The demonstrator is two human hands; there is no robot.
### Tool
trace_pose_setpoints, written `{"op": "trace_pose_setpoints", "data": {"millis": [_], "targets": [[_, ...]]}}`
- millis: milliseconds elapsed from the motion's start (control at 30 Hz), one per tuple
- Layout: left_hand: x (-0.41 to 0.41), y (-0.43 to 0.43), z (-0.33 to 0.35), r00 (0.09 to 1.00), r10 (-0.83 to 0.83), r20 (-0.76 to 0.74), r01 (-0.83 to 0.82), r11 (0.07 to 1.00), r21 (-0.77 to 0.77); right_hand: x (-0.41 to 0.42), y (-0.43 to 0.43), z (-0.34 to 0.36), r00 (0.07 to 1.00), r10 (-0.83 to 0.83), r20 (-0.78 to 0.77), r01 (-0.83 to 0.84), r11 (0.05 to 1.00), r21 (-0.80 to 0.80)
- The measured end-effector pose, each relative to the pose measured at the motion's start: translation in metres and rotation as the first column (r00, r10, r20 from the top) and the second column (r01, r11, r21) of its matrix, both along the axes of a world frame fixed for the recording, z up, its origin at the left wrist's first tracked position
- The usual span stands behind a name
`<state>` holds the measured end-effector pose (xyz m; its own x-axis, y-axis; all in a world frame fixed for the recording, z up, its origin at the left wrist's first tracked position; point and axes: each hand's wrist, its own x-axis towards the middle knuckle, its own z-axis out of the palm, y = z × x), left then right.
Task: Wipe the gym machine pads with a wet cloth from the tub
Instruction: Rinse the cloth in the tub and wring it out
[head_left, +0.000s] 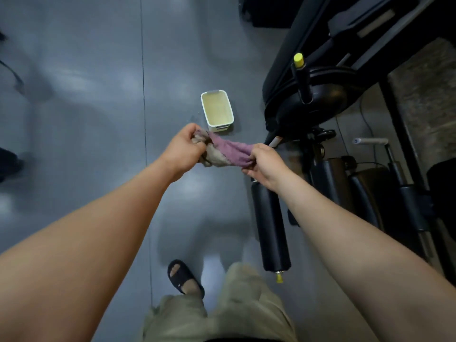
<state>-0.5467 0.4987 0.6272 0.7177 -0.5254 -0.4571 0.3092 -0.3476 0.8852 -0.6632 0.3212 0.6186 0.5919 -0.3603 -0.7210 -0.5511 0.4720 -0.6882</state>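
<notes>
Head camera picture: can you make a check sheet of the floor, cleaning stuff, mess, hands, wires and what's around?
Surface: glossy grey floor.
Job's things: purple-and-grey cloth held between both hands; tub on the floor beyond; black roller pad nearby.
Clutter: nothing seen.
Grippers: left hand grips one cloth end; right hand pinches the other.
Cables: thin dark cable on the floor, far right.
Surroundings: black gym machine at right.

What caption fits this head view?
Left hand and right hand grip a purple cloth near the tub and roller pad.

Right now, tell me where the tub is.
In the head view, the tub sits on the floor just beyond the cloth, left of the machine.
</notes>
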Motion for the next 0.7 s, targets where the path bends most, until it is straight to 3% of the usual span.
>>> {"op": "trace_pose_setpoints", "data": {"millis": [133,233,567,700], "targets": [[0.066,-0.024,0.004,0.998,0.054,-0.020,-0.054,0.998,0.030,0.046,-0.028,-0.009,0.967,-0.253,-0.030,0.255,0.965,0.056],[0.116,-0.054,0.002,0.997,-0.031,-0.068,0.034,0.998,0.045,0.085,-0.047,-0.020,0.927,-0.373,-0.042,0.375,0.922,0.093],[0.306,-0.168,0.012,0.967,-0.255,-0.023,0.255,0.956,0.144,0.233,-0.115,-0.069,0.977,-0.196,0.081,0.191,0.980,0.062],[0.363,-0.225,0.004,0.946,-0.325,0.004,0.318,0.928,0.194,0.281,-0.134,-0.085,0.999,0.034,-0.012,-0.036,0.970,-0.241]]}}
